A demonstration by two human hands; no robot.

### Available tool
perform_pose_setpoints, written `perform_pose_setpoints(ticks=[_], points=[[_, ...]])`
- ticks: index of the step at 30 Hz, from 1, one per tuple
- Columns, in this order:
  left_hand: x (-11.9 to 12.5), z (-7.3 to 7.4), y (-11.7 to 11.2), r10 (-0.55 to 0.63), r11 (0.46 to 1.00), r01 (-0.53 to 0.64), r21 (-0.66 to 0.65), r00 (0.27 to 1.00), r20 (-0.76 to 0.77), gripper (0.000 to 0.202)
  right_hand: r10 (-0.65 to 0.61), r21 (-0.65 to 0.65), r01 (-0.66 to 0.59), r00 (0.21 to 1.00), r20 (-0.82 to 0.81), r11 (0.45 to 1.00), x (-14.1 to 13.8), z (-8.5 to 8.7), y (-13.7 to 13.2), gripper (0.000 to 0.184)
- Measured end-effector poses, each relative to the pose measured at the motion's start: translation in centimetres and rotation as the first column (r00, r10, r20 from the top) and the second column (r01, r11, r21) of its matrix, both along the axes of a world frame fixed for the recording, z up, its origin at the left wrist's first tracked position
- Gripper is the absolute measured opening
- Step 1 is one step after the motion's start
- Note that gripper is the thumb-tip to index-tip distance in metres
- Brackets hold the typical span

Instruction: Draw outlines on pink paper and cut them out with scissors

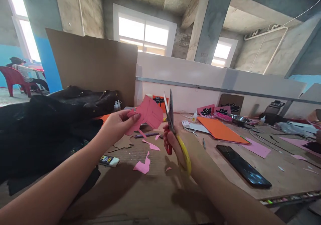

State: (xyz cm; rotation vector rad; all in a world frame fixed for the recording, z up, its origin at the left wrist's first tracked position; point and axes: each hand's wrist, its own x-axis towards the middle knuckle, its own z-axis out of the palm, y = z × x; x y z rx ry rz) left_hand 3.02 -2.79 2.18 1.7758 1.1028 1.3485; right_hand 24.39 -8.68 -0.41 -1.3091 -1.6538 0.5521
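Note:
My left hand pinches a cut piece of pink paper and holds it up above the table. My right hand grips a pair of scissors with red and yellow handles. Their blades point upward, slightly apart, right beside the pink paper's right edge. Pink paper scraps lie on the brown table below both hands.
A black bag and dark cloth fill the left side. An orange sheet, a black phone, glue bottles, pink cards and an eraser box lie around. Brown cardboard stands behind. A person sits far left.

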Motion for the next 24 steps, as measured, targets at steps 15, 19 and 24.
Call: perform_pose_setpoints(ticks=[15, 19, 24], points=[[-1.2, 0.1, 0.8, 0.063, 0.985, -0.076, 0.156, 0.994, 0.089, 0.038, 0.112, -0.052, -0.103, 0.967, 0.23, 0.993, -0.5, 0.7, -1.7, 0.031], [-1.1, 0.2, 0.5, 0.051, 0.986, -0.057, 0.157, 0.998, 0.041, 0.036, 0.121, -0.068, -0.106, 0.952, 0.281, 0.992, -0.1, 0.6, -1.6, 0.031], [-1.2, -0.1, 0.8, 0.057, 0.982, -0.063, 0.177, 0.998, 0.035, 0.038, 0.122, -0.085, -0.099, 0.935, 0.333, 0.991, 0.2, 0.9, -1.6, 0.033]])
